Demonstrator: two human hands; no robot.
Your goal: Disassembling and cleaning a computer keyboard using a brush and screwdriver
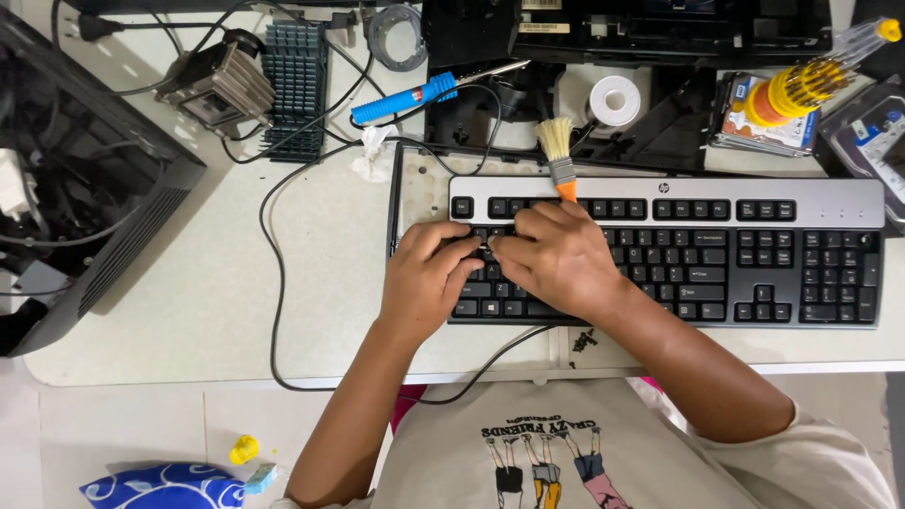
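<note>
- While both hands press on the left half of the black-and-silver keyboard [660, 250], board lies flat at the near edge of the white table [207, 283], square to the body; placement looks chosen for close reach.
- Left hand [426, 278]: palm down over the near-left key rows, fingers curled, tips bunched on the keys at centre-left. Nothing grasped; pressing or picking at a key, cannot tell which.
- Right hand [558, 256]: palm down, fingers bent inward toward the left hand's tips, almost touching them. Small paintbrush [558, 155] with orange handle stands up from between the fingers, pale bristles pointing far; held in the grip, probably parked there to keep fingertips free.
- Both sets of fingertips meet on one spot of the key field, so work centres on one key or a small group.
- Black cable [275, 283] loops over the table's left side and off the near edge.
- Blue-handled soldering iron [405, 99] lies far-left of the keyboard, tip pointing right, well apart from the hands.
- Roll of white tape [615, 99] rests on an opened black chassis [622, 57] just beyond the keyboard.
- Finned heatsink [297, 80] and a metal cooler block [219, 83] at far left; dark computer case [85, 198] at left edge.
- Yellow screwdriver bit set [801, 90] sits far right atop hard drives [754, 123].
- Small dark screws [584, 339] lie just near the keyboard's near edge, beside the right forearm.
</note>
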